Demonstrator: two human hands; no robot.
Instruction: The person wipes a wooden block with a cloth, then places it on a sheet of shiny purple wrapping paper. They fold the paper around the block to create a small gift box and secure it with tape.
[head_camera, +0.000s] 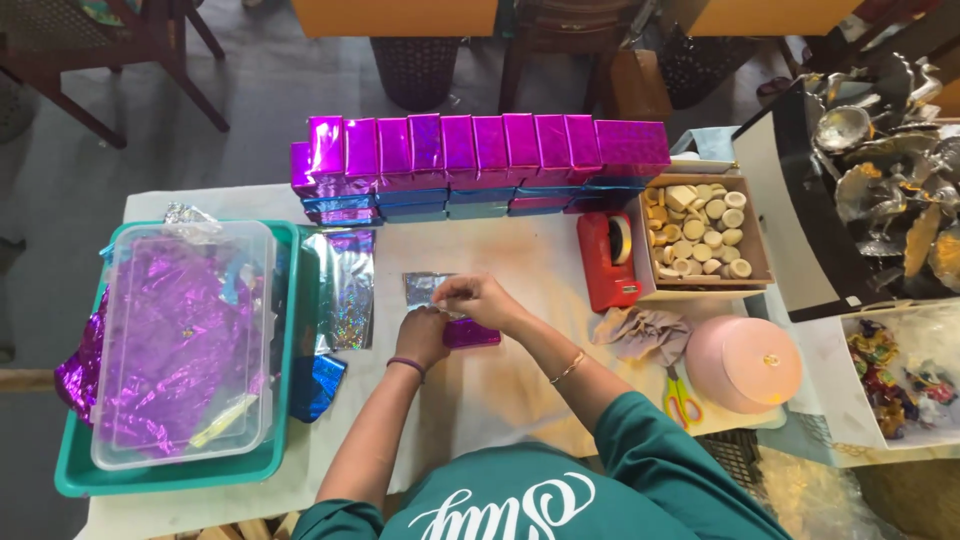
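Both hands meet at the middle of the table over a small box (472, 334) partly covered in shiny magenta foil. My left hand (421, 336) grips its left end, with a dark band on the wrist. My right hand (485, 298) pinches the silvery foil sheet (424, 288) that sticks up behind the box; a thin gold bangle circles that wrist. A row of finished magenta-wrapped boxes (480, 148) stands along the far edge, stacked on blue-wrapped ones (445, 208).
A clear plastic tub (185, 345) of crumpled magenta foil sits in a green tray (285, 330) at left. Loose holographic sheets (345, 290) lie beside it. At right: red tape dispenser (607, 262), cardboard box of round wooden pieces (702, 240), pink round lid (745, 362), scissors (680, 398).
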